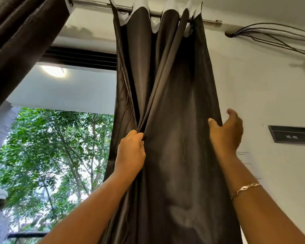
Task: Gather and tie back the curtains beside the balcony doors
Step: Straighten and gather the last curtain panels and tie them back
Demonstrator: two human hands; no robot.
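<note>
Two bare forearms rise from 6 o'clock, and the right one wears a thin bracelet (246, 188) at the wrist. The left grip (130, 152), a little toward 9 o'clock from centre, is clenched on a bunch of folds of the dark brown curtain (174, 103), the cloth pinched at its fingertips. The right grip (225, 132), toward 3 o'clock, is released. Its thumb lies on the front of the curtain's right edge, and its fingers spread loosely past that edge in front of the white wall.

The curtain hangs between the two arms from 12 o'clock down to 6 o'clock, gathered in pleats on a metal rod (95, 3). A second dark curtain (16, 41) hangs at 10 o'clock. On the wall, a small dark plate (290, 136) sits at 3 o'clock and a bundle of cables (271, 32) at 2 o'clock. Beyond the glass at 8 o'clock stand green trees (51, 147), under a round ceiling light (54, 71).
</note>
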